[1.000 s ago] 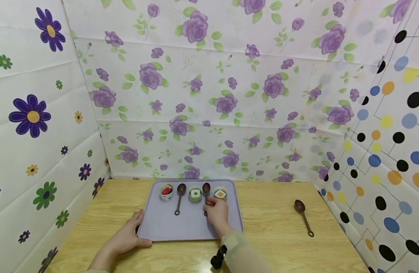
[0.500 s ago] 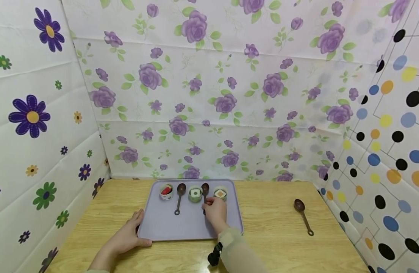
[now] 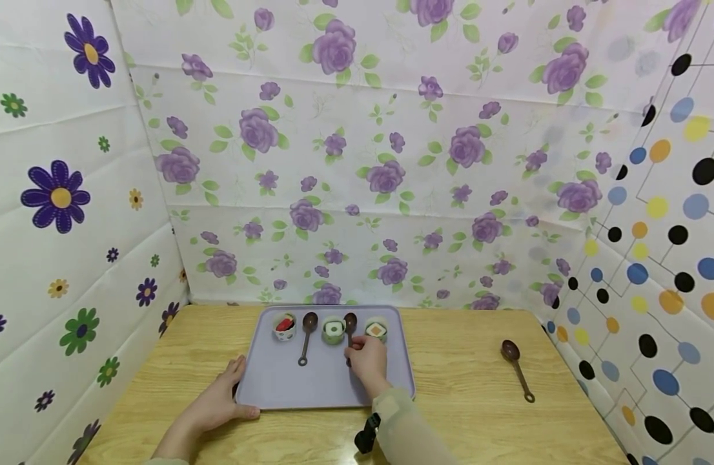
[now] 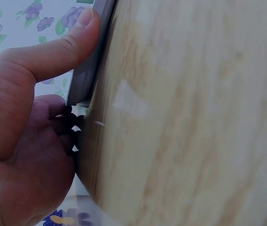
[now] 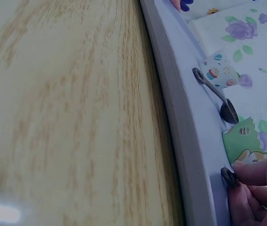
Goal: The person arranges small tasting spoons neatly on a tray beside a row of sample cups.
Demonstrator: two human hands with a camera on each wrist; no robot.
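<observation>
A lilac tray (image 3: 299, 391) lies on the wooden table. My left hand (image 3: 217, 397) holds its near left corner, thumb along the front edge and fingers at the left side; in the left wrist view the thumb (image 4: 67, 49) touches the tray (image 4: 88, 70). On the tray, my right hand (image 3: 370, 361) pinches the handle of a brown spoon (image 3: 350, 320), between the middle cup (image 3: 333, 336) and the right cup (image 3: 376, 330). The right wrist view shows the handle's ringed end (image 5: 228, 177) at the fingertips. Another brown spoon (image 3: 306, 339) lies beside the left cup (image 3: 284, 334).
A third brown spoon (image 3: 510, 352) lies on the table (image 3: 456, 381) to the right of the tray. Patterned cloths (image 3: 357, 161) hang behind and at both sides. The cups hold small food-like pieces, red in one and pale in two.
My right hand has shifted very slightly left, with the pinched spoon's bowl moving a little the same way. The left hand stays at the tray corner.
</observation>
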